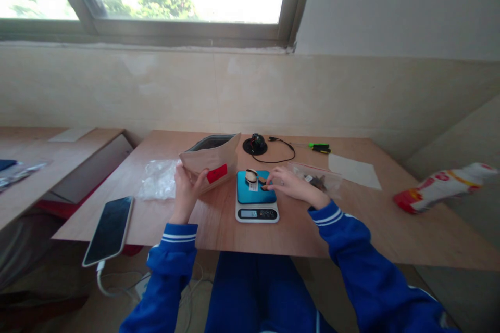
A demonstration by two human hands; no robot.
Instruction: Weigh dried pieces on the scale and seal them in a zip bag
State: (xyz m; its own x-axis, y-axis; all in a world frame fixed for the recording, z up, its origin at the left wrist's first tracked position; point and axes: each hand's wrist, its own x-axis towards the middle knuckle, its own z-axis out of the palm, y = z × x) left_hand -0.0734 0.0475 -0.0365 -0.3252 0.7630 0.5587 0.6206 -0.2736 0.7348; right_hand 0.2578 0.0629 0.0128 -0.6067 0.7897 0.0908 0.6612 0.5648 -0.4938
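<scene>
Left hand (186, 186) grips the near edge of a brown paper bag (211, 162), fingers clamped on it; bag stands open on the wooden table (351, 223), red label facing the camera. Right hand (289, 184) rests at the right edge of a kitchen scale (257, 199), fingertips (270, 183) pinched on a small dark piece on the blue platform; can't tell what it is. A small pale item also lies on the platform. Clear plastic bag w/ dark bits (317, 177) sits just beside the right hand. Crumpled clear bags (158, 180) lie left of the paper bag. Phone (109, 230) overhangs the table's left edge, cable attached.
</scene>
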